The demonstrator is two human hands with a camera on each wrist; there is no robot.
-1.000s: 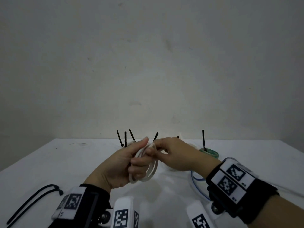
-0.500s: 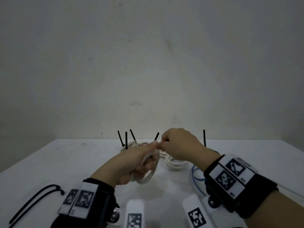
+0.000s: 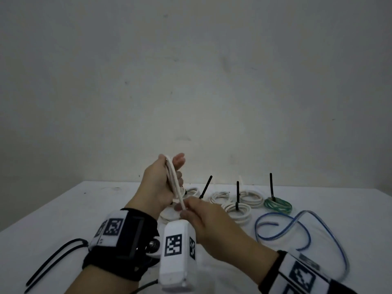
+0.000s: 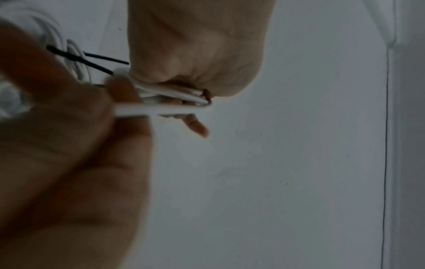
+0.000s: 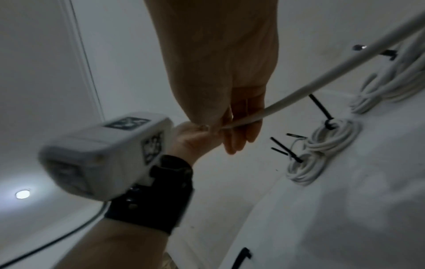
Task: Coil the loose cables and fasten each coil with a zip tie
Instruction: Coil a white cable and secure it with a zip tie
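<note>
My left hand [image 3: 177,172] is raised above the white table [image 3: 63,209] and grips a small white cable coil [image 3: 172,177], thumb on top and fingers curled round the loops. A free strand of that cable [image 3: 181,200] runs down from the coil to my right hand [image 3: 183,209], which pinches it just below and in front. In the right wrist view the strand [image 5: 299,94] passes between the fingers of the right hand [image 5: 236,123]. The left wrist view shows the coil's loops [image 4: 174,94] edge-on in my palm, with the right hand [image 4: 92,109] blurred beside them.
Several white coils [image 3: 237,211] with upright black zip ties lie behind my hands, and a green tied coil [image 3: 277,204] sits to their right. A loose blue cable [image 3: 301,230] sprawls at the right. Spare black zip ties [image 3: 55,255] lie at the near left.
My left hand has lifted the coil and turned it upright. My right hand has come from the far side down to the near side, drawing the free strand with it.
</note>
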